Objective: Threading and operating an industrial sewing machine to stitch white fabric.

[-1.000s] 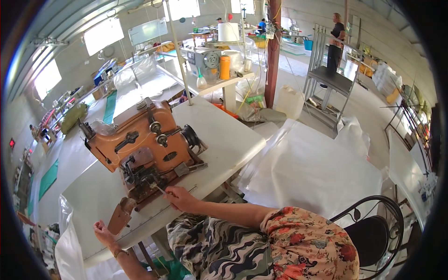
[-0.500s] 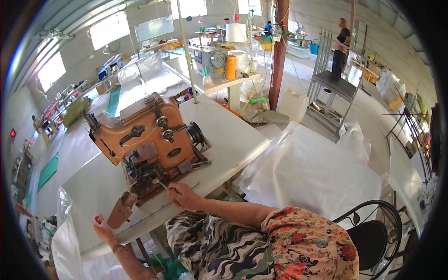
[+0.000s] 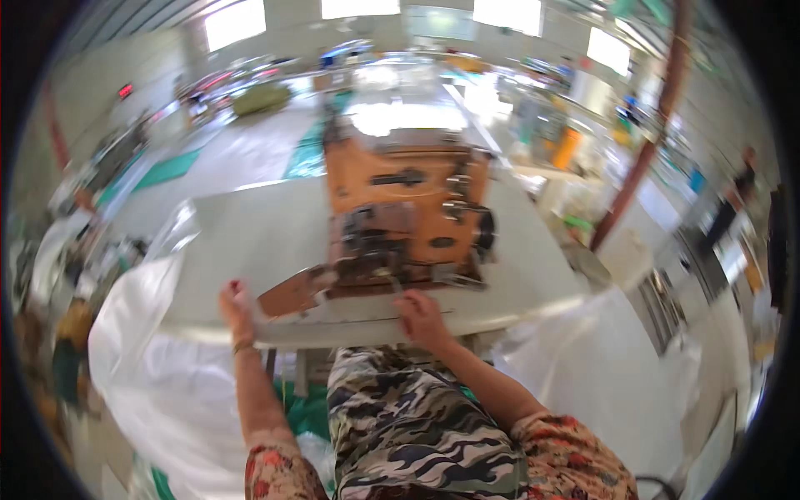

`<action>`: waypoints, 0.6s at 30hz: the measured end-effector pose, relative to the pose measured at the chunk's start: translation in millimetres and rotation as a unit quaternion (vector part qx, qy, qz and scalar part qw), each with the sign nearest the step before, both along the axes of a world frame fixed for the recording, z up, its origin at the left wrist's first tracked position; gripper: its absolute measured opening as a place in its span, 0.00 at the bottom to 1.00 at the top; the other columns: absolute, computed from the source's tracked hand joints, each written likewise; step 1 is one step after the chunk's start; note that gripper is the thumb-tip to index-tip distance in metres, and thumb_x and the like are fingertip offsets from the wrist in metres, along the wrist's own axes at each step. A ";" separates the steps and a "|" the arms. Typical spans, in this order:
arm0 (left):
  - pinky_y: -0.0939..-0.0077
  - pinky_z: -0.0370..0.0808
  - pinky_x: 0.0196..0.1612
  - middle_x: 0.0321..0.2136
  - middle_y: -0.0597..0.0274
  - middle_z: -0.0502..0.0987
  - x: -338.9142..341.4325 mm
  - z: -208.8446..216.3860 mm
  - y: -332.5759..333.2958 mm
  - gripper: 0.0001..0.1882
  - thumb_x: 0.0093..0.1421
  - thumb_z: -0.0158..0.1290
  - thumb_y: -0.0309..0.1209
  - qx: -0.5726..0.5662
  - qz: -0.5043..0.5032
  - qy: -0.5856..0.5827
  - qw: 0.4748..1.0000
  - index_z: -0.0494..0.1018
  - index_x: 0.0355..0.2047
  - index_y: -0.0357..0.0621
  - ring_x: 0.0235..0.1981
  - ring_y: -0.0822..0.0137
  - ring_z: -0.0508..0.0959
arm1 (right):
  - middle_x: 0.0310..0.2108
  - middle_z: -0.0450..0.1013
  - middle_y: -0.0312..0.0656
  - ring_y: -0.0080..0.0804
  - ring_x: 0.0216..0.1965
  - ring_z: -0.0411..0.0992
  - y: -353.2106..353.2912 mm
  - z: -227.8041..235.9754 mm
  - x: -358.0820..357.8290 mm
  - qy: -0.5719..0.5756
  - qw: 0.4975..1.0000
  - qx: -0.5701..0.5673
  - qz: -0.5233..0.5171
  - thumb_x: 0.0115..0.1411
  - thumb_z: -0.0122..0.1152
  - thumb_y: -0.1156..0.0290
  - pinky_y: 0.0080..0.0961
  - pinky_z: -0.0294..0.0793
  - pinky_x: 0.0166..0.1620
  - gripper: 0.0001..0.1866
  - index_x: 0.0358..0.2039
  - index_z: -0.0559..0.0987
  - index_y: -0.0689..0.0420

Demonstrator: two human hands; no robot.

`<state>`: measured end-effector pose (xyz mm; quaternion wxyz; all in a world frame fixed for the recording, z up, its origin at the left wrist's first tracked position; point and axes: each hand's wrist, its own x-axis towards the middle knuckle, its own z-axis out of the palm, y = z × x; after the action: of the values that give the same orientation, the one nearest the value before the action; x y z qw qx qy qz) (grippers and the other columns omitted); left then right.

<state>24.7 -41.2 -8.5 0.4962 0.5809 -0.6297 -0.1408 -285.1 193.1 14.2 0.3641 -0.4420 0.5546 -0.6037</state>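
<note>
An orange-brown industrial sewing machine [image 3: 404, 185] stands on a pale table [image 3: 242, 242] in front of me. My right hand [image 3: 423, 320] is closed around a thin, pale metal tool [image 3: 396, 284], whose tip reaches into the machine's dark lower mechanism [image 3: 375, 250]. Blur hides what kind of tool it is. A brown flat plate [image 3: 290, 294] juts out to the left from the machine's base. Just left of this plate, my left hand [image 3: 237, 308] is held over the table's front edge, fingers drawn together. Anything between those fingers is too small to make out.
White plastic sheeting [image 3: 158, 350] hangs over the table's left end, and more sheeting [image 3: 592, 350] lies at the right. A reddish-brown post [image 3: 642, 150] rises at the right. Beyond it stands a person [image 3: 733, 196]. An orange container [image 3: 567, 148] is behind the machine.
The view has swung left and levelled, so the machine now sits in the middle and everything is blurred. My right hand still holds the tool at the mechanism; my left stays near the plate.
</note>
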 end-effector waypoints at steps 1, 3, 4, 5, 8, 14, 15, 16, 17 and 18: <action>0.66 0.70 0.30 0.23 0.47 0.76 -6.2 -3.0 -0.9 0.11 0.54 0.49 0.33 -0.051 0.008 -0.003 0.999 0.74 0.28 0.36 0.24 0.59 0.75 | 0.10 0.62 0.33 0.19 0.10 0.59 4.8 6.0 -0.5 -0.042 0.999 0.024 0.006 0.61 0.50 0.63 0.18 0.57 0.15 0.11 0.28 0.70 0.57; 0.67 0.71 0.30 0.21 0.51 0.76 0.8 -8.2 -11.7 0.10 0.54 0.50 0.33 -0.008 0.022 -0.018 1.000 0.74 0.27 0.38 0.23 0.59 0.76 | 0.10 0.62 0.34 0.18 0.10 0.58 6.5 10.2 0.2 -0.020 1.000 0.022 0.004 0.61 0.49 0.63 0.19 0.57 0.14 0.12 0.30 0.70 0.59; 0.67 0.71 0.29 0.21 0.53 0.77 -10.5 -2.2 -6.2 0.09 0.54 0.50 0.32 0.014 0.006 0.003 1.000 0.74 0.26 0.39 0.23 0.59 0.76 | 0.10 0.62 0.34 0.18 0.10 0.58 6.8 9.4 -2.4 -0.020 0.999 0.027 0.017 0.61 0.49 0.63 0.19 0.57 0.14 0.12 0.30 0.70 0.59; 0.67 0.71 0.29 0.20 0.55 0.77 -3.9 -1.7 -5.3 0.09 0.53 0.51 0.32 0.014 0.011 0.013 1.000 0.74 0.25 0.39 0.23 0.59 0.77 | 0.10 0.61 0.34 0.18 0.10 0.58 5.5 10.0 -0.3 -0.022 0.999 0.023 0.026 0.61 0.49 0.63 0.19 0.56 0.14 0.12 0.31 0.70 0.60; 0.68 0.71 0.29 0.19 0.58 0.76 6.4 -3.6 -3.6 0.08 0.53 0.53 0.32 0.002 0.032 -0.002 0.999 0.73 0.24 0.40 0.23 0.59 0.76 | 0.10 0.61 0.34 0.18 0.10 0.57 3.5 9.8 4.3 -0.030 0.998 0.028 0.039 0.62 0.47 0.64 0.19 0.55 0.14 0.12 0.33 0.70 0.62; 0.68 0.71 0.28 0.17 0.59 0.75 0.7 -1.3 -1.8 0.09 0.53 0.55 0.33 0.011 0.023 -0.005 1.000 0.73 0.23 0.41 0.21 0.60 0.76 | 0.11 0.61 0.33 0.17 0.10 0.56 3.3 9.1 1.5 -0.043 0.998 0.030 0.030 0.63 0.46 0.64 0.18 0.55 0.14 0.12 0.34 0.70 0.61; 0.68 0.71 0.28 0.17 0.59 0.75 -0.4 -0.6 -1.0 0.09 0.53 0.55 0.33 0.012 0.025 -0.006 1.000 0.73 0.23 0.41 0.21 0.60 0.76 | 0.11 0.60 0.33 0.17 0.10 0.56 3.3 8.7 1.4 -0.039 0.998 0.026 0.032 0.63 0.46 0.64 0.18 0.55 0.14 0.12 0.34 0.71 0.61; 0.68 0.70 0.28 0.17 0.59 0.75 -1.7 1.0 0.3 0.09 0.53 0.55 0.34 0.013 0.025 -0.013 1.000 0.73 0.23 0.41 0.21 0.60 0.75 | 0.11 0.60 0.33 0.17 0.10 0.55 3.5 8.1 1.3 -0.034 0.999 0.022 0.032 0.63 0.46 0.64 0.18 0.55 0.14 0.12 0.34 0.71 0.61; 0.68 0.70 0.28 0.17 0.59 0.75 -2.2 2.2 1.3 0.09 0.53 0.55 0.34 0.014 0.026 -0.020 0.999 0.73 0.23 0.41 0.21 0.60 0.75 | 0.11 0.60 0.33 0.17 0.10 0.55 3.8 8.4 1.0 -0.035 0.999 0.023 0.032 0.63 0.46 0.64 0.18 0.55 0.14 0.12 0.34 0.71 0.61; 0.68 0.70 0.28 0.17 0.59 0.75 -2.0 1.8 1.0 0.09 0.53 0.55 0.34 0.015 0.025 -0.020 0.999 0.73 0.23 0.41 0.21 0.60 0.75 | 0.11 0.60 0.33 0.17 0.10 0.55 4.1 9.3 0.6 -0.039 0.998 0.028 0.033 0.63 0.46 0.64 0.18 0.55 0.14 0.12 0.34 0.71 0.60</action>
<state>22.7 -40.3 -6.7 0.4782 0.6068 -0.6224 -0.1256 -284.5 197.2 23.5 0.4171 -0.4260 0.5420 -0.5922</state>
